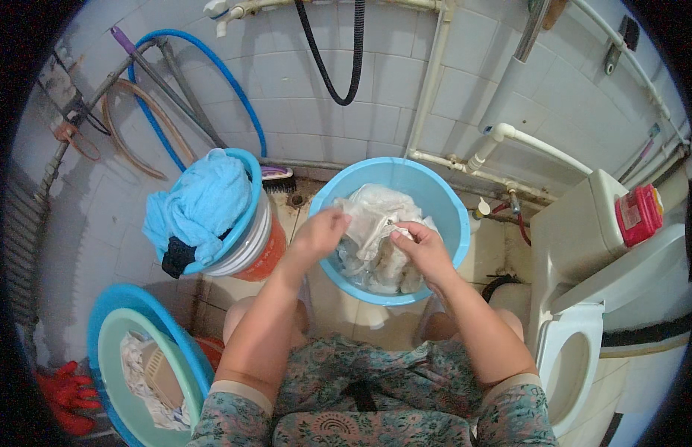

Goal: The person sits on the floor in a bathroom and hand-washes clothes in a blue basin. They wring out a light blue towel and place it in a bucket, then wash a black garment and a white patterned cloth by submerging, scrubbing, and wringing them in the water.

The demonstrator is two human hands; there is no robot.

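While the left hand (320, 235) pinches white cloth (373, 223), the right hand (425, 258) pinches it too.

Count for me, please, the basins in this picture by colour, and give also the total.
Blue: 3 (middle basin with white cloth, upper-left basin with blue cloth, lower-left basin)
Green: 1 (green basin, inside the lower-left basin)
Total: 4

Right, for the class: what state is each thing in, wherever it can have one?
White cloth: bunched
Central basin: holding the cloth
Left hand: curled, grip unclear
Right hand: pinching the cloth
Blue towel: heaped
Toilet lid: raised
Toilet seat: lowered
Red glove: unworn
Black hose: looped
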